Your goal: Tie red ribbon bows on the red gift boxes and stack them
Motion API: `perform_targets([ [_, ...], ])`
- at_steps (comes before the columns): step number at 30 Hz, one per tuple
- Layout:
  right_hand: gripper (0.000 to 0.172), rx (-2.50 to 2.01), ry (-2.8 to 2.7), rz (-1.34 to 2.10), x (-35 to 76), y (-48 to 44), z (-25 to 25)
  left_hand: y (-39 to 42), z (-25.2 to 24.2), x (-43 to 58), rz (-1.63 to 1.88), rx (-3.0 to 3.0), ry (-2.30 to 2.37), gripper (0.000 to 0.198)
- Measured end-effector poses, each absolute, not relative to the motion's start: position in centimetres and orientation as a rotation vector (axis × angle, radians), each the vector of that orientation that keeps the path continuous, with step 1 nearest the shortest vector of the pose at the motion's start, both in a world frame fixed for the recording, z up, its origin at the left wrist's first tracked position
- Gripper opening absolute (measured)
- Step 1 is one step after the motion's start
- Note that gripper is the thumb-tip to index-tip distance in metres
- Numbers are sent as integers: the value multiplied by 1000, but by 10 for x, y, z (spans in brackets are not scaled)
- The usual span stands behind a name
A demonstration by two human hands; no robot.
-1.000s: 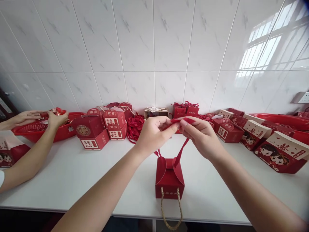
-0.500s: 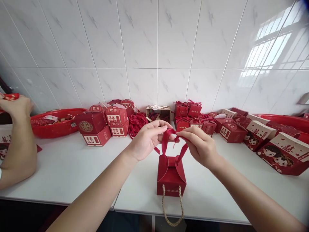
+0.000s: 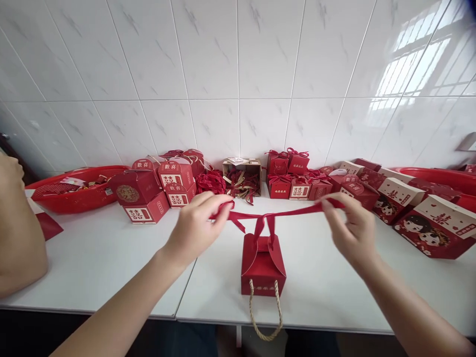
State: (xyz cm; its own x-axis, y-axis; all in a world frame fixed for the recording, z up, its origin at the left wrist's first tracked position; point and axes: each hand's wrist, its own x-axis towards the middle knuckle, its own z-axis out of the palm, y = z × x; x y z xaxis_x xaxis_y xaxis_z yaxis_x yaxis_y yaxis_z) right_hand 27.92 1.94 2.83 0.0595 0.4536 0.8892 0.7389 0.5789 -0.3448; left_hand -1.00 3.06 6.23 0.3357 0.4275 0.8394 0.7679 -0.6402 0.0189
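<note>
A small red gift box [image 3: 263, 270] stands near the table's front edge, its rope handle [image 3: 266, 334] hanging over that edge. Dark red ribbon [image 3: 293, 211] comes up from the box top and crosses above it, stretched nearly level to both sides. My left hand [image 3: 203, 218] pinches one end on the left, with a short tail hanging beside the fingers. On the right, my right hand [image 3: 349, 223], slightly blurred, grips the other end. Both hands are above the table, apart from the box.
Stacked red boxes [image 3: 147, 208] and a red basket [image 3: 74, 191] are at the left, near another person's arm [image 3: 22, 233]. By the wall stand an open box of ribbon pieces [image 3: 243, 181] and ribbon-tied boxes [image 3: 280, 188]. Printed boxes [image 3: 433, 230] line the right.
My hands have moved apart, left and right, from their meeting point above the box, and the ribbon between them is now drawn out straight. The other person's arm has shifted left.
</note>
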Motion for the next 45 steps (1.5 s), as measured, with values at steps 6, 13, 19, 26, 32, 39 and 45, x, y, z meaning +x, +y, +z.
perform_targets([
  [6,26,-1586,-1626,-204,369,0,-55,22,-4,-87,-688,-2439,-1643,24],
  [13,36,-1564,-1648,-23,326,6,-66,27,-22,-51,-893,-2558,-1614,18],
  [19,31,-1123,-2016,335,256,1,-36,20,-8,7,-1069,-2989,-1666,43],
  [26,32,-1095,-2111,291,231,2,-35,18,-13,18,-845,-3141,-1662,48],
  [32,32,-1149,-2032,426,230,0,-39,15,-15,22,-1096,-3104,-1685,47],
  [39,56,-1349,-1828,704,228,0,-51,22,-26,13,-1426,-2906,-2207,27],
  [45,51,-1328,-1786,819,232,3,-47,26,-25,5,-1208,-3031,-2274,33],
])
